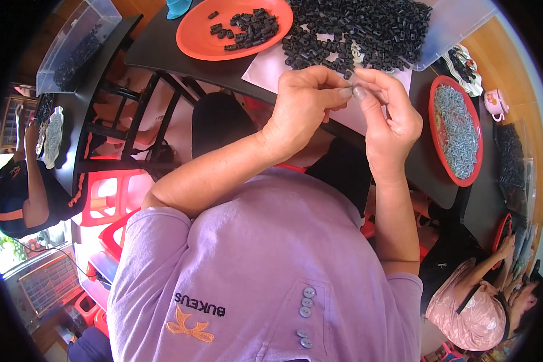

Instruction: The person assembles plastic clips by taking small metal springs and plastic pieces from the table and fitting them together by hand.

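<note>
In front of my chest, my left hand [308, 102] and my right hand [387, 114] meet with thumbs and index fingers pinched together. What sits between the fingertips is too small and covered to name. Just beyond them, a large heap of small black plastic parts [362, 30] lies on a white sheet [264, 71]. To the left of the heap is an orange-red plate [199, 47] with more of these black parts. Beside my right hand, a red oval tray [435, 130] is filled with small silvery screws [458, 133].
A clear plastic bin [455, 30] borders the heap on the right. Past the tray stand a pink cup [495, 104] and another clear bin of black parts [513, 160]. Co-workers sit at tables on the left [33, 193] and right [476, 308]. Red stools [108, 196] stand at left.
</note>
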`<state>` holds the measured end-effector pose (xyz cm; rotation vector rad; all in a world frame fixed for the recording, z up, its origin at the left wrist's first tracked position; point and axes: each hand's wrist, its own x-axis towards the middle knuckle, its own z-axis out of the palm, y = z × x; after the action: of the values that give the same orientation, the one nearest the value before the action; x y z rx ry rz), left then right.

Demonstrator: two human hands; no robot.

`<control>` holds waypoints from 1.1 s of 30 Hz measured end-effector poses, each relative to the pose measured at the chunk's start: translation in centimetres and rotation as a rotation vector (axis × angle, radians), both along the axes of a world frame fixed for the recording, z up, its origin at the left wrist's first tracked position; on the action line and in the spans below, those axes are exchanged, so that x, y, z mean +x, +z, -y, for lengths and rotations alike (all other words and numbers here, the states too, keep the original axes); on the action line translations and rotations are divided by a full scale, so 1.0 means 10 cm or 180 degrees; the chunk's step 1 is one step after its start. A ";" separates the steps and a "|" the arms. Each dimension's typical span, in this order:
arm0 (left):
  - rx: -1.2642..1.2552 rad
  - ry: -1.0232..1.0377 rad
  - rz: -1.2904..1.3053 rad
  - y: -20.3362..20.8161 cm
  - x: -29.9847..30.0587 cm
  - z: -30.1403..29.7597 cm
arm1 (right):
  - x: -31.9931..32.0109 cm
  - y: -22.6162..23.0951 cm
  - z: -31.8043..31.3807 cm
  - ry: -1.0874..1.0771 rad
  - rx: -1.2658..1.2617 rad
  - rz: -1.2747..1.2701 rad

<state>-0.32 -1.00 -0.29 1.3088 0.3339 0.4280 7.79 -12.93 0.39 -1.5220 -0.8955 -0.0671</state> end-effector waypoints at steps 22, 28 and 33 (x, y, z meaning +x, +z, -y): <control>0.0304 -0.0418 -0.0243 0.10 -0.05 -0.06 | 0.10 0.11 0.07 0.0142 -0.0625 0.1136; -0.0047 -0.0324 -0.0202 0.10 -0.04 0.00 | 0.17 0.19 0.10 0.0255 -0.0856 0.1315; -0.0111 -0.0203 0.0031 0.01 0.03 0.03 | 0.22 0.29 0.01 0.0248 -0.0879 0.1861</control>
<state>-0.03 -1.34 -0.23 1.2796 0.2896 0.3732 9.94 -13.07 3.26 -1.7546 -1.4747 -0.3582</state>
